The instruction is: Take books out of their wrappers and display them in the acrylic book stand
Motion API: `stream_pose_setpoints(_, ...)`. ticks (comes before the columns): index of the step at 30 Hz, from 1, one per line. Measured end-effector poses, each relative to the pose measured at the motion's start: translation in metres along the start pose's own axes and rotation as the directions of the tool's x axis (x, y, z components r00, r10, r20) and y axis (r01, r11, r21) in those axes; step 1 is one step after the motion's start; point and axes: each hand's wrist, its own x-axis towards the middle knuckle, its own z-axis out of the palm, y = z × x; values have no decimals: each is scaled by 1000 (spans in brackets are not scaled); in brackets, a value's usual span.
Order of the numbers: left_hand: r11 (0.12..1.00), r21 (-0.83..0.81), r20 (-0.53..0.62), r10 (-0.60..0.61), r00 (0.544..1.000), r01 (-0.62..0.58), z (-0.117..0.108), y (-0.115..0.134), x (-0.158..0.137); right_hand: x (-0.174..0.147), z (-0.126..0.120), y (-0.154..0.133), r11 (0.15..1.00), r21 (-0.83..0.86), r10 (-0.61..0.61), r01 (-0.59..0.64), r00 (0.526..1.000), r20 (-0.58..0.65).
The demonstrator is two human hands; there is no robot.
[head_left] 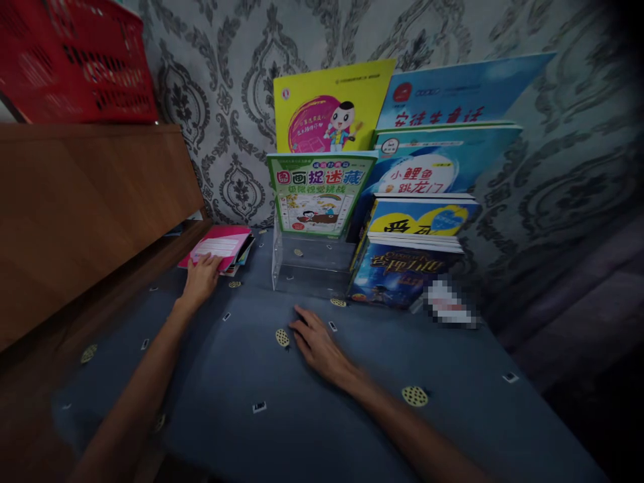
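My left hand (202,276) reaches to a small pile at the back left of the table. Its fingertips touch the near edge of a pink booklet (229,243) with a white label panel, and the fingers look apart. Under that booklet, other thin books (242,258) stick out on the right. My right hand (316,342) lies on the blue tablecloth, fingers spread and holding nothing. Just beyond it stands a clear tiered rack (312,275) with an unfilled lower-left tier. A green picture book (322,194) leans in the tier above, before a yellow book (332,100).
On the rack's right side stand a dark blue book (397,275), a yellow-and-blue book (422,216), a teal book (447,157) and a blue book (463,87). A wooden cabinet (95,215) with a red basket (100,60) on top borders the left. Patterned wallpaper (226,134) is behind.
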Motion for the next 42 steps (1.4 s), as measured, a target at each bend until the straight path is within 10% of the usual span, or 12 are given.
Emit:
stream_pose_setpoints(10, 948, 245, 201, 153, 967, -201, -40, 61, -57, 1, 5, 4, 1000, 2, -23, 23, 1000, 0)
stream_pose_setpoints(22, 882, 134, 474, 343, 811, -451, -66, 145, -134, 1, 6, 5, 995, 83, -43, 46, 998, -40)
stream_pose_setpoints(31, 660, -387, 278, 749, 602, -644, -81, 111, -222, 2, -11, -10, 973, 206, -81, 102, 991, -108)
stream_pose_setpoints(42, 832, -203, 381, 553, 741, -517, -58, 28, -182, -47, -18, -14, 1000, 4, -4, 3, 998, 57)
